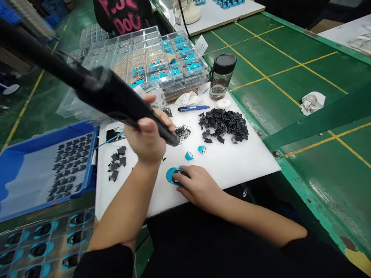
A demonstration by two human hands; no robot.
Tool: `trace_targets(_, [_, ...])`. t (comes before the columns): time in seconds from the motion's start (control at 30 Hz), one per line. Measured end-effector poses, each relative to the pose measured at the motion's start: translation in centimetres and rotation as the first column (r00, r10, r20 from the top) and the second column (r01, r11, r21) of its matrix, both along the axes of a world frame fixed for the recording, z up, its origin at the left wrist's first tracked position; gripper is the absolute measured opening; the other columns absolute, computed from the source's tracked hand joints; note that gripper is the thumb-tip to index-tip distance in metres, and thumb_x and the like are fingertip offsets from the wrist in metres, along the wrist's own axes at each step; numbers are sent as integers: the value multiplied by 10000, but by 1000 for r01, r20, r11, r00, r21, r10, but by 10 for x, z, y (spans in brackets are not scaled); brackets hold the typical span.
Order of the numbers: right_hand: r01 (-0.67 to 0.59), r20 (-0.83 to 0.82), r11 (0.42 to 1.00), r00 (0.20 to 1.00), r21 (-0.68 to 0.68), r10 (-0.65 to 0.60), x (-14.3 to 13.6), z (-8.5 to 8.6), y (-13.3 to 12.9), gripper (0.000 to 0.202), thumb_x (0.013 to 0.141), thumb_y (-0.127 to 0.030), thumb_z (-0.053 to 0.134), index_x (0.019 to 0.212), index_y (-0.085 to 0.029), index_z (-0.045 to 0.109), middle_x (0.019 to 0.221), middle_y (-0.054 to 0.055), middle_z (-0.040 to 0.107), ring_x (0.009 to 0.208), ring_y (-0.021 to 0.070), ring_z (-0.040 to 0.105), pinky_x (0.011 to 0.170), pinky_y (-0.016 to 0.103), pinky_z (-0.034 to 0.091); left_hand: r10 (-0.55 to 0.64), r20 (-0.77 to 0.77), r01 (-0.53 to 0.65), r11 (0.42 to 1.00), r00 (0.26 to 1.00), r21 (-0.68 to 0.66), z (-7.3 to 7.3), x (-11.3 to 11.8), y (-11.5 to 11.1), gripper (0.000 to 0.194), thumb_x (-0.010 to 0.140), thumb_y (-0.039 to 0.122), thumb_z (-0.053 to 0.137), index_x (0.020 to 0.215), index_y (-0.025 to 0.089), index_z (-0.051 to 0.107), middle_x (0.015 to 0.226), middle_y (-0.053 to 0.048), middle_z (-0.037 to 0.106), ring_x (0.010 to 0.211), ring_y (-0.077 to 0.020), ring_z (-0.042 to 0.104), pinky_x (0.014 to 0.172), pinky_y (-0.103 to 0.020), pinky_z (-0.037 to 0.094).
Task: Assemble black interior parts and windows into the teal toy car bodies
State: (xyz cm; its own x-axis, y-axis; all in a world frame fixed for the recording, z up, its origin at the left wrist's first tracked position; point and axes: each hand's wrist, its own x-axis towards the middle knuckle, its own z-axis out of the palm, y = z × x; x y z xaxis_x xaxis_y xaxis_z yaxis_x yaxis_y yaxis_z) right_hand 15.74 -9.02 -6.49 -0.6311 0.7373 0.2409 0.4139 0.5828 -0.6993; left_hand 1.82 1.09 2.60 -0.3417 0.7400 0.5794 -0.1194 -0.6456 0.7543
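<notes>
My left hand [146,141] is wrapped round a black electric screwdriver [116,96], held slanting above the white work board. Its lower end is close to a heap of tiny black screws [183,132]. On the board's near part my right hand [199,185] is closed on a blue and black plastic part [171,175], the fingers lying over its black middle and hiding some of it. Two small blue pieces, one a blue clip [189,156] and the other a blue clip with a slot [202,149], lie just beyond that hand.
A pile of black plastic pieces [224,125] lies on the white board [255,162], near a blue cutter knife [193,108] and a lidded bottle [222,75]. Several black pieces [116,162] sit at left. Clear compartment trays [139,50] stand behind; a blue bin [89,154] is leftward.
</notes>
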Motion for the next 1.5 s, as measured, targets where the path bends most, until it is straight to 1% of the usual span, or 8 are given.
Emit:
trace_targets(0.13, [-26, 208, 981, 978, 190, -14, -4, -3, -1, 336, 898, -259, 684, 1221, -196, 618, 1324, 161, 605, 1140, 339, 565, 906, 485, 482, 13, -73, -13, 1000, 997, 7, -31, 8, 13, 575, 740, 703, 703, 1031, 215, 617, 580, 54, 569, 447, -119, 547, 467, -268, 441])
trace_targets(0.27, [50, 60, 985, 996, 164, -61, 2, -2, 2, 441, 877, -427, 714, 1228, -176, 621, 1301, 172, 609, 1171, 332, 557, 938, 466, 464, 32, -112, -39, 998, 993, -57, -37, 5, 11, 602, 737, 730, 682, 1024, 209, 591, 576, 57, 573, 450, -115, 552, 490, -264, 462])
trace_targets(0.43, [319, -114, 936, 946, 146, -304, 14, -2, 23, 220, 915, -325, 665, 1055, -156, 678, 1045, 133, 682, 957, 282, 607, 833, 429, 480, 57, -43, -59, 998, 997, -34, -23, 5, -2, 604, 724, 759, 670, 991, 221, 613, 578, 44, 571, 440, -129, 544, 458, -282, 468])
trace_targets(0.6, [407, -102, 901, 913, 149, -395, 14, -4, 44, 183, 872, -245, 707, 1033, -163, 680, 972, 105, 667, 906, 269, 586, 819, 414, 480, 56, -10, -56, 995, 998, -84, -4, 13, -20, 690, 668, 841, 634, 970, 221, 623, 551, 48, 545, 413, -118, 512, 422, -268, 444])
trace_targets(0.83, [353, -196, 915, 928, 196, -317, 13, -5, 49, 60, 903, -182, 652, 862, -190, 696, 891, 77, 665, 831, 227, 580, 773, 376, 470, -29, 5, 29, 995, 1000, -100, 9, 15, -42, 688, 682, 850, 599, 976, 232, 668, 541, 42, 531, 411, -123, 520, 422, -275, 485])
trace_targets(1.03, [284, -219, 938, 946, 197, -241, 18, -1, 48, 86, 905, -202, 611, 823, -211, 632, 888, 75, 656, 838, 225, 591, 775, 387, 477, -108, -19, 102, 977, 994, -190, 19, 14, -47, 903, 573, 979, 293, 943, 256, 688, 532, 18, 516, 413, -121, 539, 391, -276, 455])
trace_targets(1.37, [166, -190, 968, 973, 189, -129, 19, 9, 50, 51, 927, -187, 618, 968, -214, 630, 968, 85, 651, 927, 230, 617, 819, 408, 513, -227, 76, 239, 938, 971, -251, 31, 6, -44, 738, 665, 897, 511, 968, 245, 677, 577, 23, 550, 445, -136, 565, 397, -294, 459])
trace_targets(1.5, [230, -173, 960, 964, 158, -203, 22, 11, 43, 276, 893, -297, 685, 1145, -215, 608, 1062, 112, 630, 1004, 274, 602, 815, 444, 532, -193, -35, 187, 973, 981, -134, 35, 0, -34, 504, 764, 693, 678, 930, 219, 641, 582, 54, 556, 478, -130, 617, 416, -264, 501])
